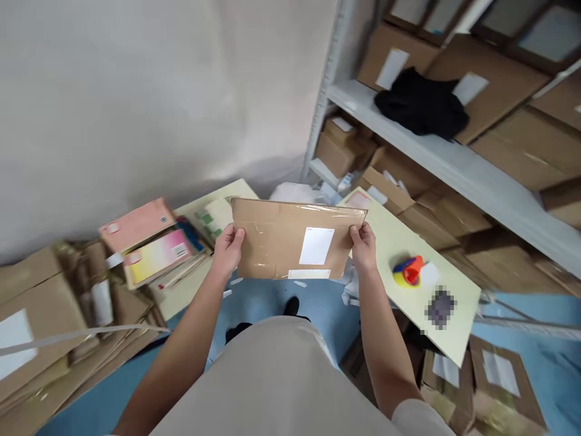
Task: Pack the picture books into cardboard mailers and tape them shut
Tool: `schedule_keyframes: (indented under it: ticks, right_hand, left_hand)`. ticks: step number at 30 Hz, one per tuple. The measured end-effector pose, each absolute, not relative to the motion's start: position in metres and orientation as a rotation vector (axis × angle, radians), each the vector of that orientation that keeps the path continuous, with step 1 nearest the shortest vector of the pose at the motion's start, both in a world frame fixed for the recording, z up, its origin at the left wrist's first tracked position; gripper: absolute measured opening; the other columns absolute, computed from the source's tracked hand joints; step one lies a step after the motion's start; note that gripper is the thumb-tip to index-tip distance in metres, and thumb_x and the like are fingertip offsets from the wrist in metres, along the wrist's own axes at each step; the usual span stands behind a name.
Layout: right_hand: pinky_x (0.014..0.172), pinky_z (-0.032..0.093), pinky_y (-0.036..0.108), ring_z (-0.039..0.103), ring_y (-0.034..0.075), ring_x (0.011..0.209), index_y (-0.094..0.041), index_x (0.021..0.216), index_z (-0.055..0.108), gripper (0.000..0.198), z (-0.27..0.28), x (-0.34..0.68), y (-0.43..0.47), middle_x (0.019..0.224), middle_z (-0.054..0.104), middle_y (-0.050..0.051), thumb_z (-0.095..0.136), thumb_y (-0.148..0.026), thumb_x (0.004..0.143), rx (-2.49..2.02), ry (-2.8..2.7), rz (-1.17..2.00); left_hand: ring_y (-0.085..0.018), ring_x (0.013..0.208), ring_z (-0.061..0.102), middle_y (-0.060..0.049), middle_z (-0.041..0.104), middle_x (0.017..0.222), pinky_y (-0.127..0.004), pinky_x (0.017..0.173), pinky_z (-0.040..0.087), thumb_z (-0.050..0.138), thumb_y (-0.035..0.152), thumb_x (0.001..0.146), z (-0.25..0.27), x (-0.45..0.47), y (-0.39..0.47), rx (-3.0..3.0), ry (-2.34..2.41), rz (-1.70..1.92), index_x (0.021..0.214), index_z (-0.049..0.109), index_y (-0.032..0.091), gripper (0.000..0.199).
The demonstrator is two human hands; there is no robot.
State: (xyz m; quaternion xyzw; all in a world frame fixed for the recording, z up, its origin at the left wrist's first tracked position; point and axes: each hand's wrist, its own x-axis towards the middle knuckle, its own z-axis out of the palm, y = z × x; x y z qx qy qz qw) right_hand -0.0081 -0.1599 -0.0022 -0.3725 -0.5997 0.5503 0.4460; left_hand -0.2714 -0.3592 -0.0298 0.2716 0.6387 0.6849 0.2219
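In the head view, a flat brown cardboard box with clear tape and white labels is held up in front of my body. My left hand pinches its left edge, thumb on the near face. At the right edge my right hand grips it the same way. The box hangs over the gap between two pale tabletops, above the blue floor. Beyond the right hand, a red, yellow and blue tape dispenser lies on the right tabletop.
Pink and yellow boxes are stacked on the left tabletop. Folded cardboard leans at the far left. A metal shelf with cartons and a black cloth rises at right. Cartons stand on the floor lower right.
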Motion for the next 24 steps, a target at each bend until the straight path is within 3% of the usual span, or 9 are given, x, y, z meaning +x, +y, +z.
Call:
schedule_keyframes:
  ticks: [3, 6, 13, 21, 24]
  right_hand:
    - [0.089, 0.047, 0.035, 0.061, 0.018, 0.091, -0.021, 0.095, 0.058, 0.031, -0.015, 0.048, -0.135, 0.099, 0.068, 0.005, 0.063, -0.046, 0.078, -1.021, -1.319, 1.321]
    - [0.090, 0.047, 0.036, 0.061, 0.018, 0.092, -0.021, 0.096, 0.057, 0.031, -0.026, 0.094, -0.119, 0.101, 0.067, 0.005, 0.063, -0.046, 0.078, -1.074, -1.225, 1.256]
    - [0.093, 0.045, 0.036, 0.059, 0.017, 0.093, -0.022, 0.097, 0.053, 0.029, -0.039, 0.158, -0.099, 0.098, 0.064, 0.004, 0.059, -0.046, 0.081, -1.177, -1.187, 1.053]
    - [0.093, 0.046, 0.042, 0.057, 0.021, 0.096, -0.019, 0.096, 0.056, 0.038, -0.038, 0.189, -0.095, 0.098, 0.063, 0.008, 0.051, -0.054, 0.086, -1.472, -1.376, 0.879]
    - [0.098, 0.044, 0.043, 0.056, 0.022, 0.106, -0.019, 0.108, 0.056, 0.045, -0.031, 0.198, -0.090, 0.109, 0.063, 0.009, 0.052, -0.058, 0.085, -1.518, -1.385, 1.026]
  left_hand:
    - [-0.021, 0.095, 0.063, -0.007, 0.067, 0.099, -0.035, 0.088, 0.048, 0.068, 0.049, 0.075, -0.030, -0.234, -0.282, 0.835, 1.683, 1.843, 0.110, 0.059, 0.020, 0.046]
    - [-0.022, 0.102, 0.063, -0.009, 0.065, 0.107, -0.038, 0.094, 0.047, 0.069, 0.049, 0.075, -0.028, -0.198, -0.220, 0.895, 1.599, 1.814, 0.125, 0.048, 0.022, 0.061]
    - [-0.018, 0.097, 0.060, -0.004, 0.060, 0.099, -0.031, 0.083, 0.049, 0.069, 0.055, 0.074, -0.029, -0.137, -0.133, 0.775, 1.565, 1.671, 0.093, 0.042, 0.023, 0.046]
    - [-0.013, 0.085, 0.059, 0.002, 0.055, 0.089, -0.026, 0.076, 0.049, 0.070, 0.030, 0.070, -0.056, -0.110, -0.070, 0.802, 1.484, 1.556, 0.092, 0.040, 0.023, 0.038]
    - [-0.012, 0.080, 0.057, 0.003, 0.053, 0.085, -0.024, 0.070, 0.046, 0.064, 0.024, 0.069, -0.074, -0.105, -0.043, 0.872, 1.473, 1.486, 0.090, 0.040, 0.023, 0.031]
